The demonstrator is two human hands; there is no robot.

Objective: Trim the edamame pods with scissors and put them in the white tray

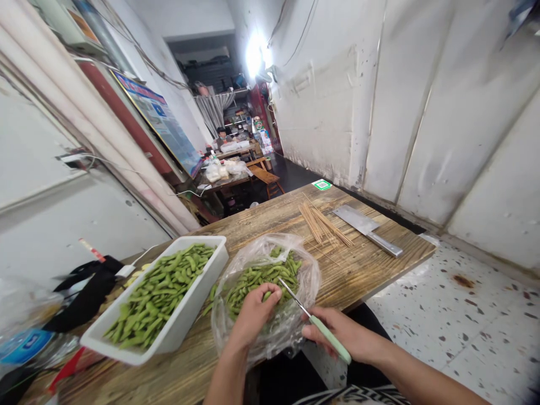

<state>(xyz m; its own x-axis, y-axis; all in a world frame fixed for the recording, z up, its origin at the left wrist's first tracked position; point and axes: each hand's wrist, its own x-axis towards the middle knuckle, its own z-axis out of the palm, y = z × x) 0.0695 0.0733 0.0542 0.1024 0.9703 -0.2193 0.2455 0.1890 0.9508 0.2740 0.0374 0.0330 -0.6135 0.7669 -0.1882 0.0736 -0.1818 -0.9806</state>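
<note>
Patterned clothing (354, 395) lies nearest the camera, cut off by the bottom of the view. Wooden table (358, 275): near left corner obscured by clutter. White tub (188, 320), heaped with pods, stands towards the table's left end; its contents below the top layer are hidden. Clear plastic bag (310, 273) lies open at the near edge and partly overhangs it; judged light, limp and liable to shift, best held by its bunched rim. Left hand (255, 309): fingers curled over the bag's contents, thumb close to forefinger; a pod seems to show there, but a grip cannot be confirmed. Right hand (350, 332): fingers wrapped round green-handled scissors (330, 339), seen edge-on, so blade opening cannot be determined; judged stiff and light, to be taken by the handle. Green pods (257, 278) lie in the bag, by the near edge: judged light, firm, slightly slippery, best pinched mid-length. Those beneath the left hand are hidden
</note>
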